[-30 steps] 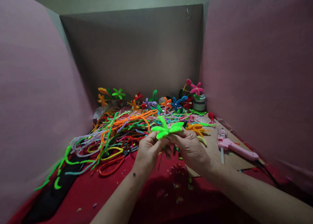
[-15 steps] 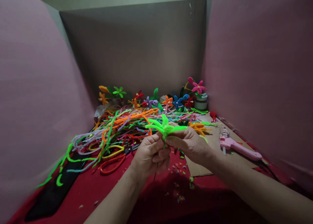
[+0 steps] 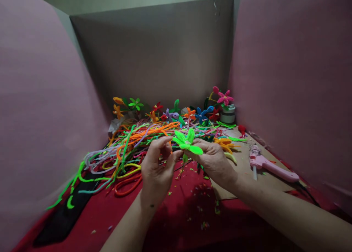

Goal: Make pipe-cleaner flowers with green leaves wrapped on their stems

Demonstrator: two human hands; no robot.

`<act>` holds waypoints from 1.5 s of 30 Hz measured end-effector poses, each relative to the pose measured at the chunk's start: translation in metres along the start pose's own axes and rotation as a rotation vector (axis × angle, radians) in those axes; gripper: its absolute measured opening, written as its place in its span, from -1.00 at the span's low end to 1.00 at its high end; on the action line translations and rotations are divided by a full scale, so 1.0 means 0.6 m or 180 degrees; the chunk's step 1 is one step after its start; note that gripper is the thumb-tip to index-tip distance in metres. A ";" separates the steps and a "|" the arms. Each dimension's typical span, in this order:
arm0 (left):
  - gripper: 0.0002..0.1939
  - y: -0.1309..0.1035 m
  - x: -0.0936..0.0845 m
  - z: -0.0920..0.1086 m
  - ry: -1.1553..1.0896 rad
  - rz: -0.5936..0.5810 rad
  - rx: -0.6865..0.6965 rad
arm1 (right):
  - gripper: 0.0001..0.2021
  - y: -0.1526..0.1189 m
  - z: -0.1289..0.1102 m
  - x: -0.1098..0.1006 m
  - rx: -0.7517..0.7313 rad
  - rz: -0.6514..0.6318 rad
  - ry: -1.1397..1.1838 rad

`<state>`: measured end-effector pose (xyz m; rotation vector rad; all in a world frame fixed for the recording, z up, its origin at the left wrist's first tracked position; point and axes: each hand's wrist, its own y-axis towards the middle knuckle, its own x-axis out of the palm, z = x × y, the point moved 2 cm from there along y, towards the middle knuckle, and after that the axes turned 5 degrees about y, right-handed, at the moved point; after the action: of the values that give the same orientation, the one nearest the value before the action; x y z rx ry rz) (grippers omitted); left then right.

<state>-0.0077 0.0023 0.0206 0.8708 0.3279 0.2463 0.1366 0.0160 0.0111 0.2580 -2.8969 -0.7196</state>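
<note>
Flower, green, one: right hand [image 3: 216, 163] is gripping this green flower [image 3: 187, 145] from beneath; left hand [image 3: 157, 168] is curving, unclosed, beside it. Pink glue gun [image 3: 275, 169] is lying on cardboard [image 3: 229, 180].

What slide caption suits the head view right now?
Right hand holding a bright green flower, left hand close by its petals, before a heap of colorful fuzzy stems.

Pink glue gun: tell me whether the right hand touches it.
Apart: the head view shows a strip of cardboard between the right hand and the pink glue gun.
</note>
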 end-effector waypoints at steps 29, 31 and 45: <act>-0.78 -0.017 0.012 0.048 0.2655 -0.0611 0.2301 | -0.78 -0.019 -0.008 -0.007 -0.0369 0.0313 -0.1008; -0.87 -0.019 0.023 0.059 0.2954 -0.0488 0.2178 | -0.78 -0.017 -0.006 -0.007 -0.0418 0.0356 -0.1107; -0.76 -0.012 0.037 0.101 0.1805 -0.1020 0.1270 | -0.74 -0.018 -0.014 -0.026 0.0107 0.0386 0.0028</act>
<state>0.0362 -0.0371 0.0471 1.1152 1.0631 0.1251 0.1546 0.0059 0.0121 0.0878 -2.8886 -0.6484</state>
